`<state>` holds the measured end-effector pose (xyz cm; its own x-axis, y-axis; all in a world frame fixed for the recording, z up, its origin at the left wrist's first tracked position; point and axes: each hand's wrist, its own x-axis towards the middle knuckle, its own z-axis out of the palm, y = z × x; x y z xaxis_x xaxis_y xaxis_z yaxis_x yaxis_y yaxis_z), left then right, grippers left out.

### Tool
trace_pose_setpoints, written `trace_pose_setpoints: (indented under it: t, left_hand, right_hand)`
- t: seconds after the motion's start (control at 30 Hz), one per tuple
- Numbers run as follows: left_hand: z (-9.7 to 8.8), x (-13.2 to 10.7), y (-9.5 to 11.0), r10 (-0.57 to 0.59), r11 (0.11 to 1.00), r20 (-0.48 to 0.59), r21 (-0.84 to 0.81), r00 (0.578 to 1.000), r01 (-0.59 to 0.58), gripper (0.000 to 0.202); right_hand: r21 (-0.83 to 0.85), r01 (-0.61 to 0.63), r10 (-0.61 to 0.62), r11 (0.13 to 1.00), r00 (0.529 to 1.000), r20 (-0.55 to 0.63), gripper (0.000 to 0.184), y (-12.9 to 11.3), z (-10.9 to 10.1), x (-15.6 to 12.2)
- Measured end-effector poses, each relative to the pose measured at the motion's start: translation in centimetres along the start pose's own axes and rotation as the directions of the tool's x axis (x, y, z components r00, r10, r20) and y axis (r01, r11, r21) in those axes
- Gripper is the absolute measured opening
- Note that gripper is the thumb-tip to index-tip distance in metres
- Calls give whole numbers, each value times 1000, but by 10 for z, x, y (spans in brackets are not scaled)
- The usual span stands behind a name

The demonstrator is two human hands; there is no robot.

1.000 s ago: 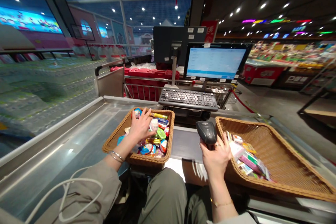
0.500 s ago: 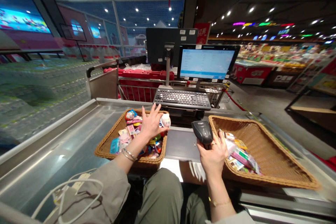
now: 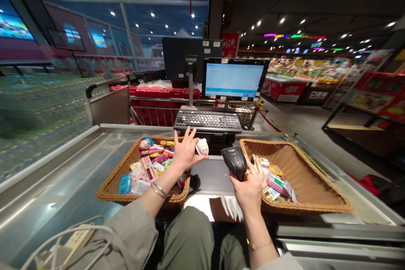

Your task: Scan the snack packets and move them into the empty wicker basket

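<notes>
My left hand (image 3: 185,152) is closed on a small white-and-pink egg-shaped package (image 3: 203,147), pinched between thumb and fingers at the right rim of the left wicker basket (image 3: 109,181). Small colourful packets (image 3: 148,168) fill that basket. A black handheld barcode scanner (image 3: 234,160) is gripped in my right hand (image 3: 251,185), its head tilted toward the package, with a gap between them. Beside this hand, the right wicker basket (image 3: 311,177) has several packets (image 3: 278,185) gathered at its left end.
A black keyboard (image 3: 207,120) and a lit monitor (image 3: 234,79) stand behind the baskets, beside a second screen seen from its back (image 3: 177,61). A metal counter (image 3: 63,181) surrounds the baskets. White cables and a power strip (image 3: 77,240) lie at lower left. Beyond are shopping carts (image 3: 155,114).
My left hand has moved the egg-shaped package rightward, away from the left basket's contents and closer to the scanner. The scanner stays in my right hand. The whole view has turned slightly right.
</notes>
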<state>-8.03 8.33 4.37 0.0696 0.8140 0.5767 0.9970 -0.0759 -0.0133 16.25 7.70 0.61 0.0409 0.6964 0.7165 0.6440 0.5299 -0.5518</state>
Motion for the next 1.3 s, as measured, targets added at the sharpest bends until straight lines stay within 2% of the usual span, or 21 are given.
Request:
trace_pose_setpoints:
  t: [0.27, 0.87, 1.3]
  left_hand:
    - [9, 9, 14, 12, 999, -106, -34, 994, -16, 62]
    - [13, 20, 29, 8, 999, -132, -30, 991, -12, 61]
    - [16, 20, 29, 21, 999, -160, -38, 987, -28, 57]
  right_hand:
    - [-37, 42, -41, 998, 999, 10, 27, 4, -4, 0]
    - [-40, 103, -101, 994, 994, 31, 14, 8, -7, 0]
    - [-40, 144, -140, 989, 986, 89, 22, 6, -8, -1]
